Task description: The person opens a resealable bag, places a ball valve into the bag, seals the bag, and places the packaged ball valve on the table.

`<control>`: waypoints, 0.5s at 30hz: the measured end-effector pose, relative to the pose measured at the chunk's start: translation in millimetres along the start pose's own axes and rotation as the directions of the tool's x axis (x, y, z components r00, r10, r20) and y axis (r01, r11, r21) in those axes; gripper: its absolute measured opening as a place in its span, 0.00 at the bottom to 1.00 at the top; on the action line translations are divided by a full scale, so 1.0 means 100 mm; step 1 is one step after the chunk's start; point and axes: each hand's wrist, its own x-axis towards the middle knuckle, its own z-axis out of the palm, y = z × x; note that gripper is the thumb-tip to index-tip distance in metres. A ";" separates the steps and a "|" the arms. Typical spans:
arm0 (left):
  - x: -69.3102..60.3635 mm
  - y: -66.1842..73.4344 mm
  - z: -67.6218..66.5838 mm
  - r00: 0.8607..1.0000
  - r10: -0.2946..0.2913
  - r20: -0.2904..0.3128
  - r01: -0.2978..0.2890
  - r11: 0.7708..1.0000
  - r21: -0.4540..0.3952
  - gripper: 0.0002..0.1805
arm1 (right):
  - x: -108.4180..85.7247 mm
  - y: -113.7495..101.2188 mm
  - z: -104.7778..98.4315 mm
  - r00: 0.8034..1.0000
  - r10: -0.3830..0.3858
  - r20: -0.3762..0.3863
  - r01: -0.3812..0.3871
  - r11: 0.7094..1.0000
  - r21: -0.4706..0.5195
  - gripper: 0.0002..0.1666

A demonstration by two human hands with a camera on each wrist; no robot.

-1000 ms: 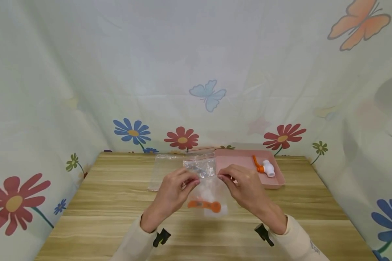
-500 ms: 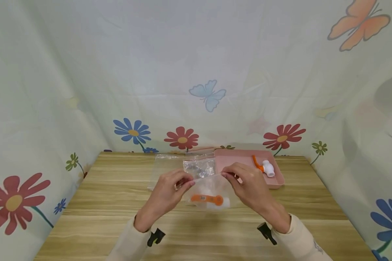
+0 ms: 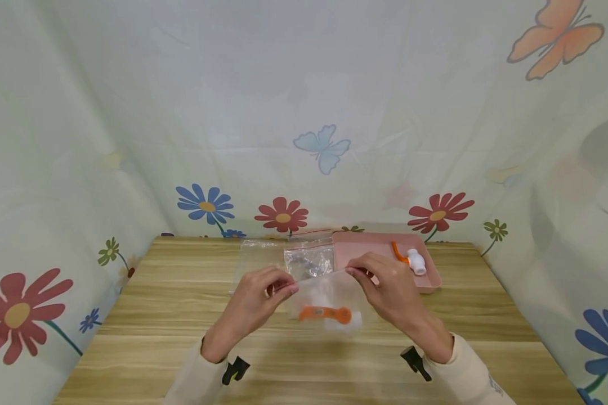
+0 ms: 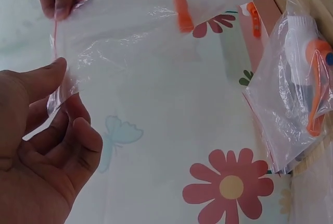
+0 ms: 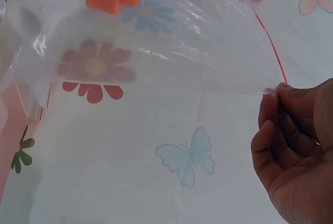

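Note:
A clear zip bag [image 3: 311, 292] hangs above the table between the two hands, its top edge stretched between them. Inside it lie an orange handle [image 3: 326, 314] and a white valve body [image 3: 345, 322]. The left hand [image 3: 253, 298] pinches the bag's left top corner between thumb and fingers. At the opposite corner the right hand [image 3: 392, 287] pinches the edge, slightly higher. In the right wrist view a red line [image 5: 271, 47] runs along the bag's mouth up to the right hand [image 5: 296, 135]. The left wrist view shows the left hand [image 4: 52, 146] gripping the bag [image 4: 119, 41].
At the back right of the wooden table [image 3: 182, 326] stands a pink tray [image 3: 365, 242] with a white valve [image 3: 416, 262] with an orange handle. Left of it lie a filled clear bag [image 3: 304, 260] and flat clear bags [image 3: 250, 260]. Flowered cloth [image 3: 233, 112] surrounds the table.
Both hands have moved apart, the left one leftward and slightly down, the right one slightly rightward. The bag's top edge is now stretched wider, and its contents have shifted a little right.

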 end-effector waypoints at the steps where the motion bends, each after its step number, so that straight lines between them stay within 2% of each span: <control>1: -0.01 -0.01 -0.01 1.000 0.002 0.004 -0.002 1.000 0.003 0.03 | 0.00 0.00 0.00 1.000 0.001 -0.001 -0.001 1.000 -0.002 0.14; 3: -0.02 -0.04 -0.03 1.000 0.016 0.007 -0.016 1.000 0.010 0.03 | 0.00 0.01 -0.01 1.000 0.000 -0.003 0.000 1.000 -0.001 0.14; 6: -0.04 -0.05 -0.05 0.999 0.033 0.004 -0.033 0.999 0.020 0.01 | -0.01 0.03 -0.02 1.000 -0.004 -0.007 0.004 1.000 0.012 0.04; 7: -0.04 -0.06 -0.05 0.999 0.037 0.000 -0.037 0.999 0.023 0.02 | -0.01 0.04 -0.02 1.000 -0.006 -0.009 0.006 1.000 0.015 0.04; 10: -0.05 -0.06 -0.07 0.999 0.039 -0.019 -0.039 0.999 0.021 0.03 | -0.01 0.04 -0.02 1.000 -0.008 -0.012 0.008 1.000 0.025 0.18; 15: -0.06 -0.08 -0.07 0.997 0.059 -0.042 -0.058 0.998 0.006 0.03 | -0.01 0.03 -0.01 1.000 -0.009 -0.008 0.009 1.000 0.021 0.23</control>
